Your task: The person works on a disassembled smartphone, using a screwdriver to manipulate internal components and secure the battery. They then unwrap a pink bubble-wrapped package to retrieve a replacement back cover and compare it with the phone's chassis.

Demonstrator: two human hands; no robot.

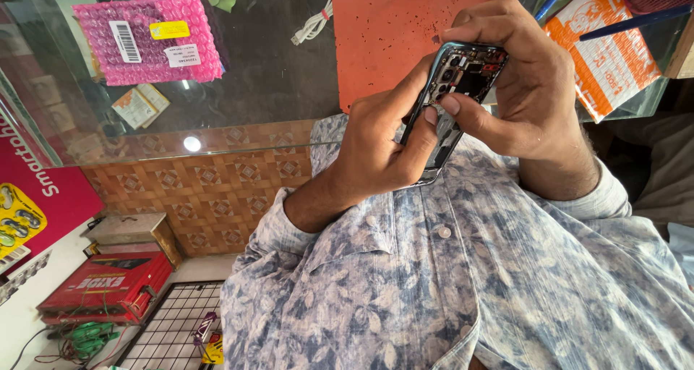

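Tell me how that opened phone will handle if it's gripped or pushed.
The phone probably stays stiff: its slim frame looks rigid between left hand and right hand. Likely fragile, since its back is off and inner parts lie bare. Its glossy edge may be slippery.

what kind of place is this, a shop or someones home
Likely a small phone repair shop: both hands hold an opened phone with its insides bare, above a glass counter bearing a pink bubble-wrap parcel and a white cable.

Glass counter [275, 81] carries a pink bubble-wrap packet [148, 41], orange mat [394, 30], white cable [312, 24].
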